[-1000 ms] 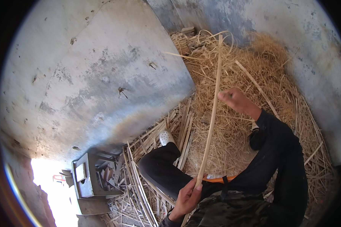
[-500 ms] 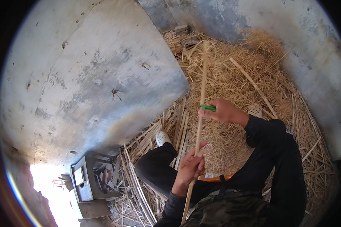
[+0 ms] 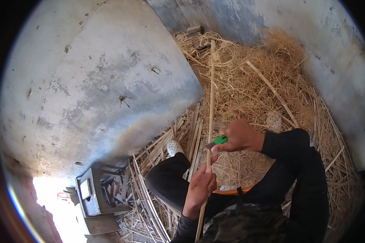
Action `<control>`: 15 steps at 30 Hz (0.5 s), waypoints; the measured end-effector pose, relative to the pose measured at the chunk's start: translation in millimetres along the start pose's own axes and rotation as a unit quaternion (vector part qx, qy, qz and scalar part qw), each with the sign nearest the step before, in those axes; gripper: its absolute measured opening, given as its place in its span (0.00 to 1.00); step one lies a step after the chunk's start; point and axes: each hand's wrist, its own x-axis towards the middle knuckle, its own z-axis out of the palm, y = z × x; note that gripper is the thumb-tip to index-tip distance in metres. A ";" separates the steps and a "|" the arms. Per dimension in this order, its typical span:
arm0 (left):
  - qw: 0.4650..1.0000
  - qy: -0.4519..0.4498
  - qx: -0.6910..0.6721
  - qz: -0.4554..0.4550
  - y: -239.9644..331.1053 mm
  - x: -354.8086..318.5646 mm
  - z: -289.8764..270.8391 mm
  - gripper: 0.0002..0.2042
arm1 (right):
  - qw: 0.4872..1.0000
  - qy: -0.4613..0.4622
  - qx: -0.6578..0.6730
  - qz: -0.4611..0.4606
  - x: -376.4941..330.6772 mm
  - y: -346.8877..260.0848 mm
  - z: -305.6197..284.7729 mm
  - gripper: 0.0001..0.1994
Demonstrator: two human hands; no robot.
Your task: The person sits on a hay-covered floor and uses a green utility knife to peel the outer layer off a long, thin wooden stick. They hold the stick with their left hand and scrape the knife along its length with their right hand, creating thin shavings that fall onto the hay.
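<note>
A long, narrow bamboo strip (image 3: 211, 93) runs from beside my lap up over the shavings. My left hand (image 3: 200, 187) is closed around its lower part, thumb laid along it. In my right hand (image 3: 240, 137) is a green-handled utility knife (image 3: 220, 140). Its grey blade lies across the strip, just above my left fingertips. My right thumb is close to the strip below the blade; whether it touches cannot be made out.
Curly shavings (image 3: 247, 97) heap up against the walls. A thicker strip (image 3: 273, 93) lies on them at the right. Split strips (image 3: 150, 202) cover the floor at the left, near a wooden box-like stand (image 3: 103, 194). A white clog (image 3: 174, 148) is on my left foot.
My right hand has drawn the knife down the strip toward my left hand. The strip's far end has shifted left. My left hand keeps its hold slightly lower.
</note>
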 end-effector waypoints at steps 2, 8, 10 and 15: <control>1.000 -0.013 -0.010 0.020 -1.9 0.7 1.5 0.22 | 0.999 0.018 -0.023 -0.014 2.6 -1.0 0.9 0.44; 1.000 -0.005 -0.001 0.016 -1.8 -4.8 -5.2 0.22 | 0.999 0.014 0.047 0.016 7.3 0.5 10.7 0.38; 1.000 -0.008 -0.011 0.011 -3.5 -7.2 -4.2 0.22 | 0.988 0.146 -0.054 -0.021 16.1 12.2 27.4 0.39; 0.997 -0.059 -0.042 -0.012 -9.9 -12.2 1.6 0.21 | 0.986 0.091 0.037 0.136 35.7 65.8 -22.4 0.40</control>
